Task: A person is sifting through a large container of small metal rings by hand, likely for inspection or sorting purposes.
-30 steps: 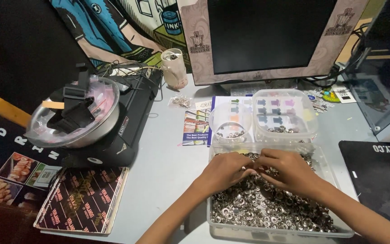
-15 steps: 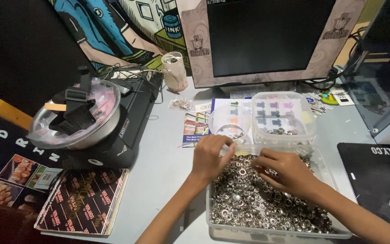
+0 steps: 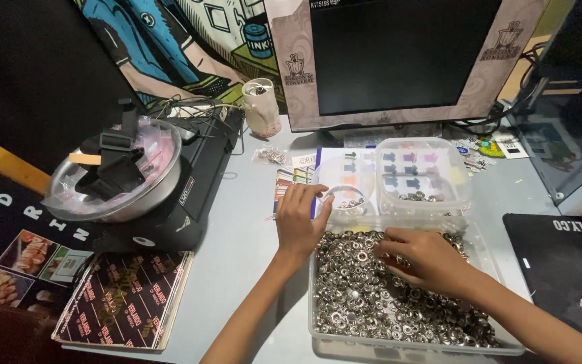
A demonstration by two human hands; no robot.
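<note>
left hand (image 3: pixel 299 219) beside small round tub (image 3: pixel 349 189)

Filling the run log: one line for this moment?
left hand: over small round tub | right hand: in tray of metal snaps | grip: unclear

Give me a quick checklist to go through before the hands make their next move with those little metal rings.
1. Left hand at the small round tub: ok, its fingers rest on the near rim.
2. Right hand in the big tray of metal rings: ok, fingers are down among them.
3. Small round tub able to take more: ok, only a few rings lie on its bottom.
4. Square tub beside it stands open: ok, a few pieces inside.
5. Ring pinched in either hand: cannot tell, fingertips hide it.
6. Stray rings on the table: not ok, a little cluster lies near the cup.
</note>
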